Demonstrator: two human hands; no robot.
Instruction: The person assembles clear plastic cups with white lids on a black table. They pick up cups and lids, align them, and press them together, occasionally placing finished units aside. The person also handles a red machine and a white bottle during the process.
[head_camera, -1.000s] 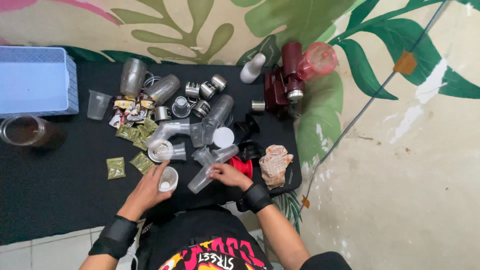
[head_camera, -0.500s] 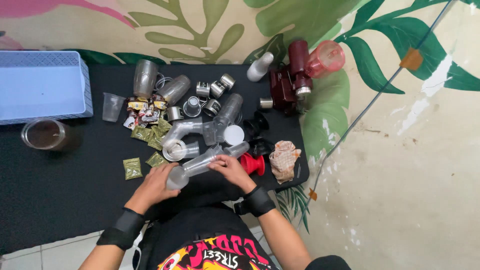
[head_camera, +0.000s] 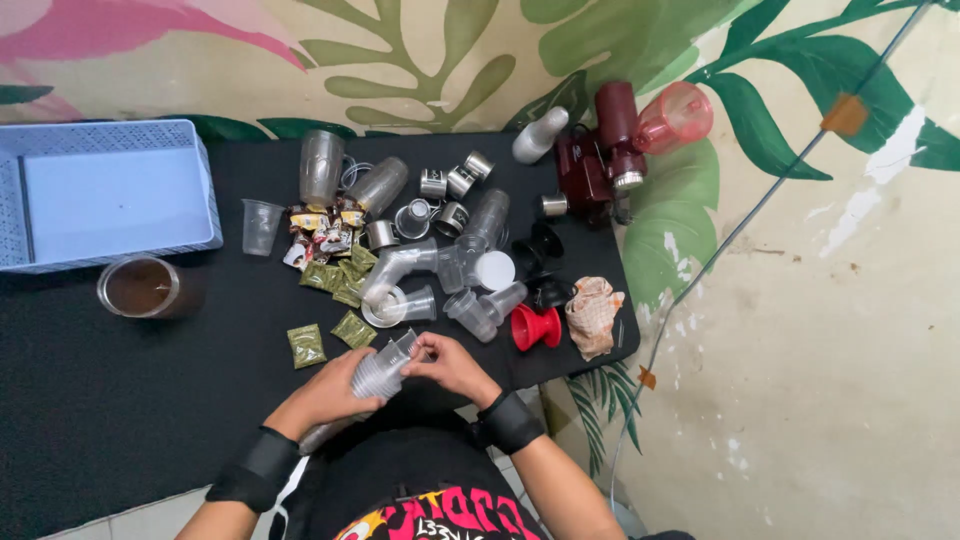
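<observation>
My left hand (head_camera: 325, 392) grips a stack of clear plastic cups (head_camera: 383, 366) lying on its side at the near edge of the black table (head_camera: 120, 400). My right hand (head_camera: 452, 366) pinches the open rim end of that stack with its fingertips. Both wrists wear black bands. Just beyond the hands lie more clear plastic cups (head_camera: 475, 310) and a clear cup on its side (head_camera: 400, 303). Green sachets (head_camera: 306, 345) lie to the left of the stack.
A pale blue basket (head_camera: 105, 190) stands at far left, with a jar of brown liquid (head_camera: 140, 287) before it. Small metal cups (head_camera: 448, 182), tall clear tumblers (head_camera: 322, 165), a dark red grinder (head_camera: 600, 160), a red funnel (head_camera: 535, 327) and a crumpled cloth (head_camera: 594, 315) crowd the table's right half.
The cup stack has been drawn closer to my body and both hands have come together on it. The camera has shifted slightly, bringing the table contents lower in view.
</observation>
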